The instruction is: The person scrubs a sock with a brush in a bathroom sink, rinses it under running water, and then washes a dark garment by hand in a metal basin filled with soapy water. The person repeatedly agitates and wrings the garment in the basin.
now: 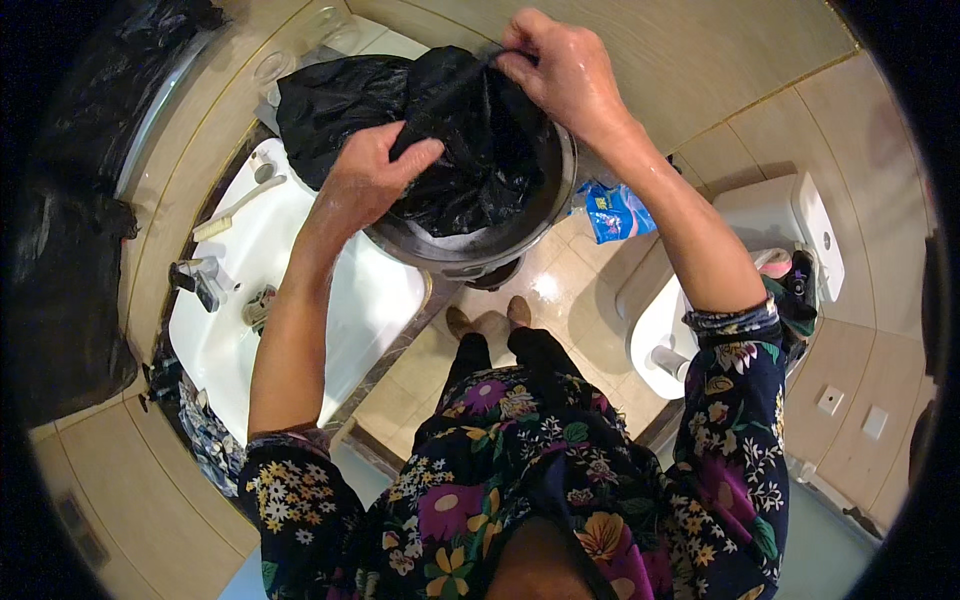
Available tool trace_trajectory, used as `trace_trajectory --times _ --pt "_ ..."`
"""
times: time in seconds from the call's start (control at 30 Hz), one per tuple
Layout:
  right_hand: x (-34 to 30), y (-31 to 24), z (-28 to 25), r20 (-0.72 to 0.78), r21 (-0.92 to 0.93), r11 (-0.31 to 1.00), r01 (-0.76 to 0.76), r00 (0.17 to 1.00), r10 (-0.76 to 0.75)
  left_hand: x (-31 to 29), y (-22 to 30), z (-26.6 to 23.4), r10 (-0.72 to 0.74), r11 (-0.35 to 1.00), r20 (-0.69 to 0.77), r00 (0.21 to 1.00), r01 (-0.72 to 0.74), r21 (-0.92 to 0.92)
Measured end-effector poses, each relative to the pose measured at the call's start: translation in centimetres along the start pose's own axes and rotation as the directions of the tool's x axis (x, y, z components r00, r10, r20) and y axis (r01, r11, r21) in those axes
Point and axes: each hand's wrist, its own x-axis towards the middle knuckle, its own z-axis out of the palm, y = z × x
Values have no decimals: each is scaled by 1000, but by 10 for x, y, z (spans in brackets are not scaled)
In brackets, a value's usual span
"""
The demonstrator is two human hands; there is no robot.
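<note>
A black plastic bag (470,150) lies bunched inside a round dark bin (490,245) that stands on the edge of a white sink (260,270). My left hand (365,175) grips a fold of the bag at the bin's near left side. My right hand (560,70) pinches the bag's edge at the far right rim. Part of the bag spills over the bin's far left side.
A chrome tap (205,280) and a toothbrush (235,210) sit on the sink at the left. A white toilet (730,270) is at the right, with a blue packet (615,210) on the tiled floor between. My feet (490,320) stand below the bin.
</note>
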Motion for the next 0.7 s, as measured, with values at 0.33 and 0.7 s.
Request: trace_trajectory --times 0.33,0.7 --pt "3 20 20 260 527 596 -606 782 566 -35 -33 11 -145 981 84 986 154 -116" --pt "-8 16 -25 638 630 390 -671 734 232 -1 -54 -26 -382 921 -393 836 314 -229"
